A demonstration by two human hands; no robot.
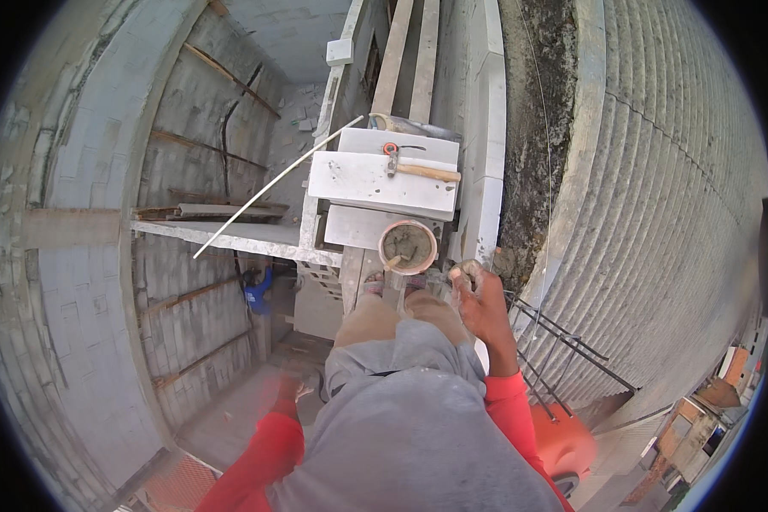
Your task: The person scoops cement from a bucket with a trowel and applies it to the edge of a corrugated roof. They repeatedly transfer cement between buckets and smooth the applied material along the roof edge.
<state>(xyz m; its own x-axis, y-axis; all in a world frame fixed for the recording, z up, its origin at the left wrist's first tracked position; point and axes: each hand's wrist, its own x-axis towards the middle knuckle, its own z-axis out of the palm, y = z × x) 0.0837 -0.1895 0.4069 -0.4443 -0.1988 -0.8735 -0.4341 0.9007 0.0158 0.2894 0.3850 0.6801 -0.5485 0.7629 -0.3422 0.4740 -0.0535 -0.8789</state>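
Observation:
My right hand (480,299) is raised at the wall's edge, its fingers curled round something pale and rounded that I cannot make out. Low beside my left hip, my left hand (295,389) is smeared by motion, so its fingers do not read clearly. Just ahead of my feet stands a round bucket (433,250) of grey mortar (411,239), with a tool's wooden handle (392,263) leaning at its near rim; it is nearest to my right hand. Beyond it, a wooden-handled hammer (427,172) lies on stacked white blocks (350,177).
A handsaw (414,128) lies behind the blocks, before long planks (422,72). A thin pale pole (273,183) slants out over the drop at left. Below is a person in blue (258,294). Black rebar (563,341) and a corrugated roof (674,213) are on the right.

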